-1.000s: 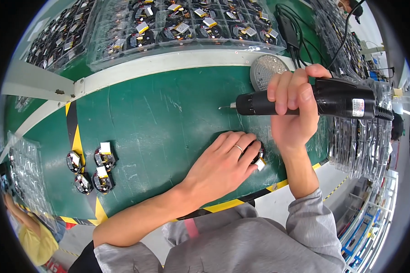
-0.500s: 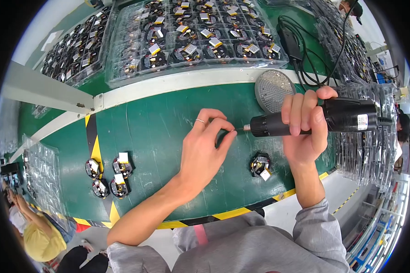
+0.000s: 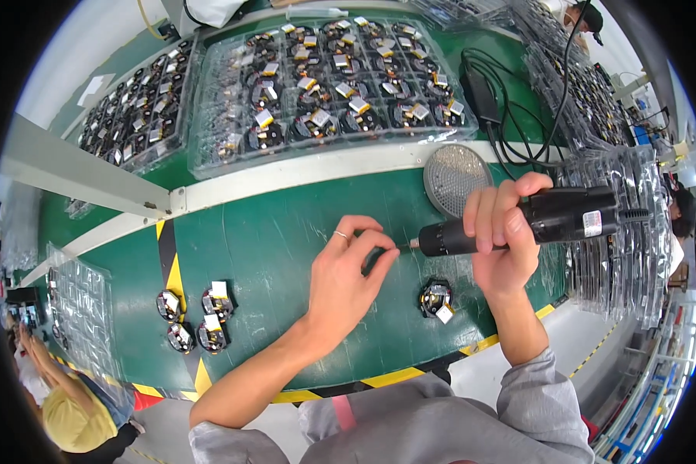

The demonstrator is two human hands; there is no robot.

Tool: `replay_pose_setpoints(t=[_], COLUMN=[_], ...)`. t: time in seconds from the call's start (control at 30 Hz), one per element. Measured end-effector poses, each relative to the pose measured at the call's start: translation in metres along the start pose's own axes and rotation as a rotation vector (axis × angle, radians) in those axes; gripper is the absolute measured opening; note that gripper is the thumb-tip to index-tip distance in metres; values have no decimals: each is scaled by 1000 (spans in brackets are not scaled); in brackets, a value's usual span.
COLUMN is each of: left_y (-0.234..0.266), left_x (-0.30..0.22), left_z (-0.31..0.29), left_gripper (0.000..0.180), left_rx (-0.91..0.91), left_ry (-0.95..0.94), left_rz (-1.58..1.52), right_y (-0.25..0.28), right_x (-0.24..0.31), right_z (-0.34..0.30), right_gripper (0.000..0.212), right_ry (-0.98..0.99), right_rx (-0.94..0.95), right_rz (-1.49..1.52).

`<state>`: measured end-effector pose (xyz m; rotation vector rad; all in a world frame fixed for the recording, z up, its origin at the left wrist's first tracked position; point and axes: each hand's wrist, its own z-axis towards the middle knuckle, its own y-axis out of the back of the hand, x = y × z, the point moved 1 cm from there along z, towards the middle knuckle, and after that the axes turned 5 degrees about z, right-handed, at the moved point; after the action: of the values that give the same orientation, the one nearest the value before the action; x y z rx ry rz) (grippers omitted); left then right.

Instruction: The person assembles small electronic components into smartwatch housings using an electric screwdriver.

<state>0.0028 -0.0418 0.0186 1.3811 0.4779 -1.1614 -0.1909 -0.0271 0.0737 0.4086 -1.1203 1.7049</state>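
Note:
My right hand (image 3: 503,232) is wrapped round a black electric screwdriver (image 3: 568,216), held level with its tip pointing left. My left hand (image 3: 348,271), with a ring on one finger, pinches at the tip of the thin bit; whatever sits between thumb and forefinger is too small to make out. Below the screwdriver, a round black circuit assembly (image 3: 435,297) with a white battery pouch lies on the green table (image 3: 286,209). Behind the screwdriver rests a round, perforated grey dish (image 3: 456,179) holding small bright pieces, probably screws.
Several similar round assemblies (image 3: 213,332) lie at left near striped tape (image 3: 175,278). Beyond a white rail (image 3: 286,168) stands a clear tray (image 3: 209,158) full of assemblies. A black cable (image 3: 510,116) coils at back right, beside stacked clear trays (image 3: 626,263). Another person (image 3: 73,414) sits far left.
The view has shifted, so the table and everything on it appear lower. My hands keep nearly the same pose, with the screwdriver bit still at my left fingertips.

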Motion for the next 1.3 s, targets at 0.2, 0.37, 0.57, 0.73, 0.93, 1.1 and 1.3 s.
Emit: replay_pose_setpoints(t=[0.2, 0.37, 0.57, 0.73, 0.93, 1.1, 1.3], left_y=[-3, -6, -3, 1, -10, -12, -22], left_x=[4, 3, 2, 10, 8, 14, 16], left_z=[-6, -1, 1, -4, -5, -9, -7], left_gripper=[12, 16, 19, 15, 12, 13, 12], left_rx=[37, -20, 48, 18, -63, -50, 8], left_ry=[26, -54, -35, -38, -141, -153, -172], left_rz=[23, 102, 84, 28, -106, -84, -111], right_y=[2, 3, 4, -4, 32, 79, 64], right_x=[2, 2, -1, -8, -3, -12, -4], right_z=[-6, 0, -2, -5, -24, -25, -32], right_gripper=[34, 33, 32, 33, 24, 19, 21], right_ry=[-30, -38, -40, -55, -119, -236, -221], right_rx=[-46, -39, -22, -74, -408, -118, -100], right_rz=[-5, -20, -47, -5, -185, 19, 20])
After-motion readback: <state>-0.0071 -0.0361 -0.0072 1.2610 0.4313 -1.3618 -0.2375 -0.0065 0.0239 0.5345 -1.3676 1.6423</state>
